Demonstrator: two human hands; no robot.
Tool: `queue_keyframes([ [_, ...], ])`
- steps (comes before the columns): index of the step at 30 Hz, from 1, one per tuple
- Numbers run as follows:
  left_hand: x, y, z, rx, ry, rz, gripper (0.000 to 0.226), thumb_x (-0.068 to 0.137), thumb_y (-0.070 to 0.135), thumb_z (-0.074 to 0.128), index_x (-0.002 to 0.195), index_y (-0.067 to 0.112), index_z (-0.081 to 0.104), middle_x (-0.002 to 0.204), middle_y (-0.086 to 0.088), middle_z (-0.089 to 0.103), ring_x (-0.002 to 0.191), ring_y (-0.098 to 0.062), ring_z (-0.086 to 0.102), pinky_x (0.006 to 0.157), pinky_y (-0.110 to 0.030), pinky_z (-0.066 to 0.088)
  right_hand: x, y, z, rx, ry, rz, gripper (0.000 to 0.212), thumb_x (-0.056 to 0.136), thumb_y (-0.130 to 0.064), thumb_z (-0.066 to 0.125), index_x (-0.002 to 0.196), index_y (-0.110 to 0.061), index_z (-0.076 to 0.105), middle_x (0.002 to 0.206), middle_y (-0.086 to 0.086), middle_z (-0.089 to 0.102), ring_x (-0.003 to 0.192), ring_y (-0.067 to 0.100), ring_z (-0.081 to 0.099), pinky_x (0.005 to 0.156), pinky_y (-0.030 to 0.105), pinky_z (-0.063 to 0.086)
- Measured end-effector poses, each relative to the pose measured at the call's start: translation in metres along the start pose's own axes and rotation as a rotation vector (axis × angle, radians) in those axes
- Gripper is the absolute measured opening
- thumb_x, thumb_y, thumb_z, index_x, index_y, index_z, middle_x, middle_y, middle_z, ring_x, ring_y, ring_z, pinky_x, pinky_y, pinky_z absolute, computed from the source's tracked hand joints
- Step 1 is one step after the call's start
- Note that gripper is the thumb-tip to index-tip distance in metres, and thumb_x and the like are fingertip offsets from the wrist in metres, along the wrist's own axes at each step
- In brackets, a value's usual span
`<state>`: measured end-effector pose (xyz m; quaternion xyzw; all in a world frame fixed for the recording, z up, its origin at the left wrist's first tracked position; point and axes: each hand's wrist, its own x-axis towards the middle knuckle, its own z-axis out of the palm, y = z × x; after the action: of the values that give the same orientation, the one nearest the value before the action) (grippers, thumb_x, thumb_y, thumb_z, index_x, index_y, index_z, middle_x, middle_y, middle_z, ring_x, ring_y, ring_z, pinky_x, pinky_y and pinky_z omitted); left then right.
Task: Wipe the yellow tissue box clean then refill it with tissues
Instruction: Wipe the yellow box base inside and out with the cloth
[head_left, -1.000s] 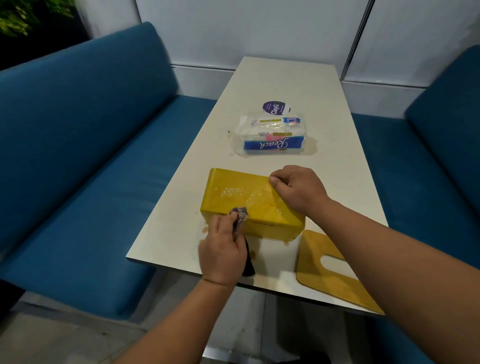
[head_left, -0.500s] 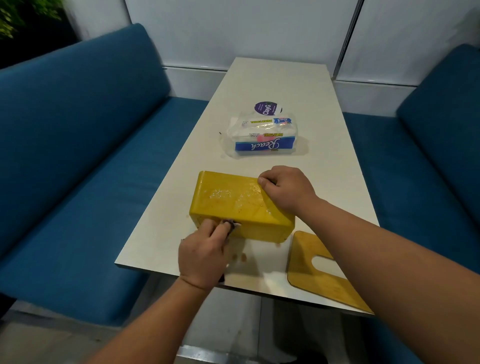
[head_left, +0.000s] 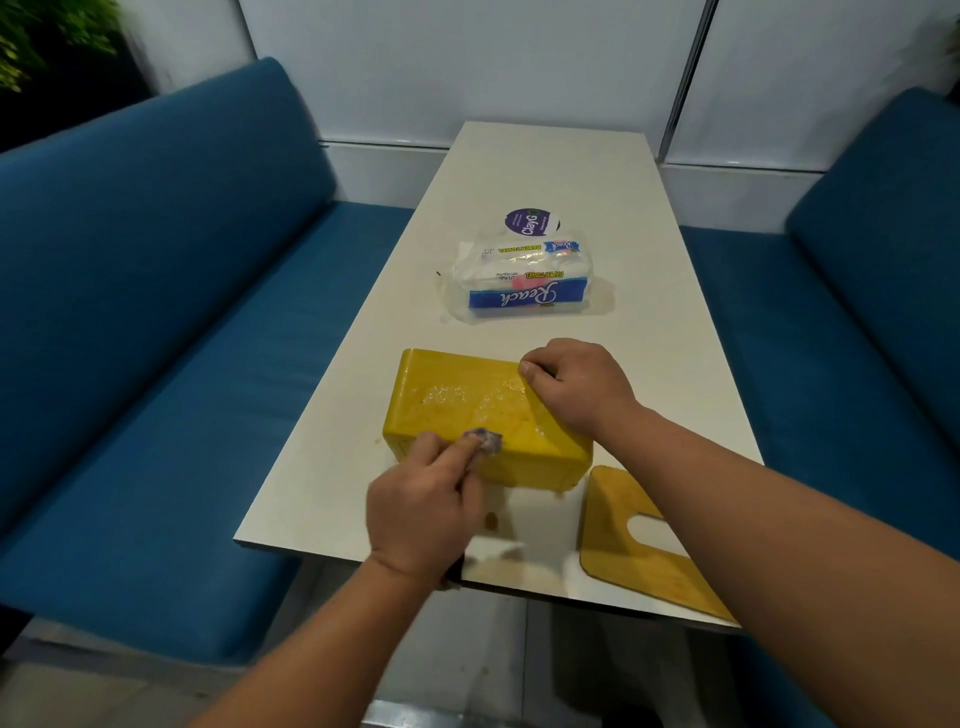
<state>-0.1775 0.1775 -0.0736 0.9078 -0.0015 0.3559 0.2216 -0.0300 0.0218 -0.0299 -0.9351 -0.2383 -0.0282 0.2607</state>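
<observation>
Two hands on yellow tissue box (head_left: 467, 415): right hand (head_left: 576, 387) clamps far edge, left hand (head_left: 421, 499) pinching cloth (head_left: 485, 439) has slid leftward along near edge. Foam remains; wiping unfinished. Tissue pack (head_left: 519, 280) beyond hands, unopened.

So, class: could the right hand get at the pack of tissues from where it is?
Probably yes: the right hand rests on the yellow box, and only bare table lies before the pack.

Glossy yellow plastic tissue box (head_left: 467, 410) w/ wet sheen; crinkly clear plastic tissue pack (head_left: 519, 278); smooth matt white table (head_left: 545, 171).
</observation>
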Motion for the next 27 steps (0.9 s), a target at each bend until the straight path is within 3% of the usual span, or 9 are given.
queue_keyframes([
  [3,0.005,0.006,-0.004,0.020,-0.030,-0.053,0.018,0.084,0.030,0.060,0.093,0.025,0.075,0.071,0.003,0.057,0.046,-0.024,0.052,0.037,-0.027,0.041,-0.002,-0.002,0.001,-0.007,0.007,-0.004,0.031,0.097,-0.036,0.048,0.112,-0.022,0.071,0.102,-0.003,0.067,0.088,0.012,0.051,0.070,0.024,0.034],
  [9,0.016,0.063,0.020,0.035,-0.182,0.111,0.028,0.089,0.035,0.048,0.080,0.023,0.072,0.068,0.004,0.053,0.043,-0.018,0.045,0.037,-0.019,0.031,-0.007,-0.003,0.002,-0.006,0.043,-0.025,0.027,0.096,-0.033,0.050,0.105,-0.023,0.073,0.092,-0.003,0.066,0.085,0.016,0.057,0.066,0.026,0.039],
  [15,0.017,0.027,-0.006,0.049,-0.168,-0.082,0.029,0.084,0.038,0.048,0.073,0.024,0.070,0.065,0.005,0.050,0.042,-0.021,0.046,0.036,-0.023,0.034,-0.008,-0.004,0.001,0.006,0.033,-0.017,0.028,0.097,-0.034,0.050,0.109,-0.022,0.072,0.098,-0.003,0.068,0.089,0.016,0.057,0.069,0.025,0.038],
  [21,0.026,0.069,0.017,0.029,-0.279,0.075,0.021,0.083,0.035,0.057,0.072,0.024,0.071,0.068,0.005,0.055,0.043,-0.020,0.049,0.036,-0.021,0.032,-0.009,-0.005,0.001,0.017,0.040,-0.027,0.025,0.096,-0.032,0.052,0.104,-0.023,0.074,0.093,-0.004,0.068,0.087,0.016,0.058,0.068,0.026,0.040],
  [27,0.018,0.003,-0.025,0.081,-0.179,-0.135,0.018,0.083,0.037,0.057,0.081,0.033,0.075,0.066,0.005,0.053,0.047,-0.023,0.053,0.042,-0.023,0.036,-0.009,-0.003,0.000,0.020,0.030,-0.009,0.030,0.097,-0.036,0.049,0.113,-0.022,0.071,0.102,-0.004,0.068,0.088,0.010,0.052,0.071,0.024,0.038],
])
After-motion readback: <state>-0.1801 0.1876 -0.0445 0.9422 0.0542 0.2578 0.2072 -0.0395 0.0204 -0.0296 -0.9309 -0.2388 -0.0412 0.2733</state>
